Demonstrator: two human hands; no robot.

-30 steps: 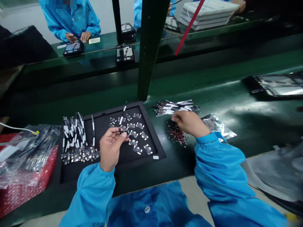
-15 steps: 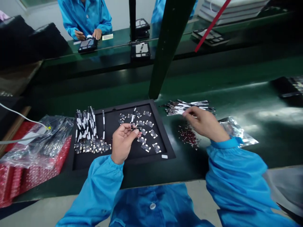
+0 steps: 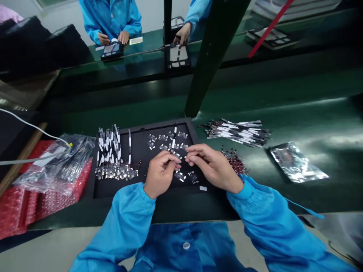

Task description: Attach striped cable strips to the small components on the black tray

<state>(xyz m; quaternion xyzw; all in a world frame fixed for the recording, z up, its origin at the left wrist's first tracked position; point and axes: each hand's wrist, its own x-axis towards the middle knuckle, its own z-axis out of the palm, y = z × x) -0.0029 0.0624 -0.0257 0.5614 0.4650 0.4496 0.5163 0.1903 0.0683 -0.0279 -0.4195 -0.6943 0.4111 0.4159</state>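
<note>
Over the black tray (image 3: pixel 143 132), my left hand (image 3: pixel 162 172) pinches a small circuit board, mostly covered by the fingers. A black-and-white ribbon cable (image 3: pixel 174 140) sticks up from it. My right hand (image 3: pixel 212 168) is close beside, thumb and fingertips pinched; whatever they hold is too small to make out. Loose small circuit boards (image 3: pixel 180 175) lie in the tray around my fingers. On the tray's left side are boards with ribbon cables (image 3: pixel 109 149) lined up in a bunch. Behind my right hand sits a pile of tiny dark-red parts (image 3: pixel 235 160).
A heap of ribbon cables (image 3: pixel 238 131) lies right of the tray, with a silver bag (image 3: pixel 297 161) farther right. Plastic bags (image 3: pixel 70 158) and red bubble wrap (image 3: pixel 53 196) are at left. A green post (image 3: pixel 208 64) rises behind the tray. Co-workers' hands (image 3: pixel 183 34) are across the bench.
My right hand has moved left from the cable heap and red parts to beside my left hand. A co-worker's hand has come onto the black device across the bench.
</note>
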